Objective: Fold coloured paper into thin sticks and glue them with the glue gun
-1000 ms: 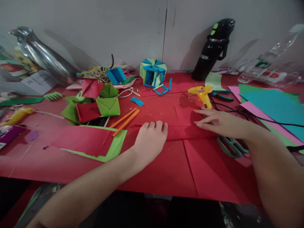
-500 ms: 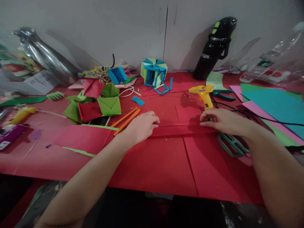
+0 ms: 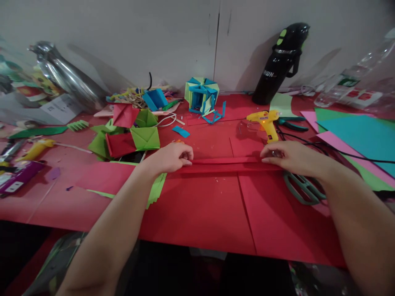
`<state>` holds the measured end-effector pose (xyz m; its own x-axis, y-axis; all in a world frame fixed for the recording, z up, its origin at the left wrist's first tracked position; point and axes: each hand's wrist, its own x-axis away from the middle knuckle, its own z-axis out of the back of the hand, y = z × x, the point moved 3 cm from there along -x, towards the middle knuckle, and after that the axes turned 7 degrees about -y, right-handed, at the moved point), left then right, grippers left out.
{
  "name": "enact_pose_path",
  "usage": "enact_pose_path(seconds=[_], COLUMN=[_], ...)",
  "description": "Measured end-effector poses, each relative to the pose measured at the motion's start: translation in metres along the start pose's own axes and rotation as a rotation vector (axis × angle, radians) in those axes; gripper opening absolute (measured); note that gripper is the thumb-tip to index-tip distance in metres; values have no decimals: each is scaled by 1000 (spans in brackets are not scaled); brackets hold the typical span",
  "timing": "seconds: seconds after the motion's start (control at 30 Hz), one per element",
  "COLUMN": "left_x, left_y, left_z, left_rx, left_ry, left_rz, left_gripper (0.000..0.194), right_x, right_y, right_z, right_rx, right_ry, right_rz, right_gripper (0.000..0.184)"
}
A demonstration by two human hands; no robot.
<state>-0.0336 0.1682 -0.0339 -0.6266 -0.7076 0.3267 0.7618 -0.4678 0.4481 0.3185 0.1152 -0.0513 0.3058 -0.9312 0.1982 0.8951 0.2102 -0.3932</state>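
Observation:
A long folded strip of red paper (image 3: 226, 162) stretches sideways across the middle of the red-covered table. At its left end my left hand (image 3: 171, 157) pinches it with curled fingers. My right hand (image 3: 285, 158) grips the other end, thumb and fingertips pressed together. Just beyond the right hand lies a yellow glue gun (image 3: 266, 122) with a small orange light on it. The green handles of scissors (image 3: 304, 188) show below that hand's wrist. Near the left forearm are flat red paper (image 3: 105, 177) and green paper (image 3: 157, 190).
Folded red and green paper boxes (image 3: 123, 133) stand left of centre. A blue and green paper lantern (image 3: 202, 95) sits at the back beside a black bottle (image 3: 280, 63). Coloured sheets (image 3: 358, 133) and a black cord lie right. A steel jug (image 3: 69, 76) leans back left.
My left hand has slid left along the red strip, now covering most of the orange sticks. Green paper shows beside its wrist. My right hand stays nearly in place.

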Motion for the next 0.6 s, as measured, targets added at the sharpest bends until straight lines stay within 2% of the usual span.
enact_pose_path(seconds=[0.1, 0.23, 0.4, 0.53, 0.6], left_x=[5, 14, 23, 23, 21], left_y=[6, 23, 46, 51, 53], left_z=[6, 6, -4, -13, -17], left_rx=[-108, -329, -604, -644, -647], left_ry=[71, 138, 104, 97, 126], left_rz=[-30, 60, 193, 220, 190], left_gripper=[9, 20, 21, 22, 22], right_x=[-1, -1, 5, 12, 12], right_y=[-1, -7, -19, -27, -33], right_z=[0, -4, -13, -17, -19], right_rx=[33, 153, 296, 351, 381], right_ry=[41, 103, 110, 133, 172], right_rz=[47, 116, 126, 72, 66], right_gripper=[12, 7, 14, 14, 15])
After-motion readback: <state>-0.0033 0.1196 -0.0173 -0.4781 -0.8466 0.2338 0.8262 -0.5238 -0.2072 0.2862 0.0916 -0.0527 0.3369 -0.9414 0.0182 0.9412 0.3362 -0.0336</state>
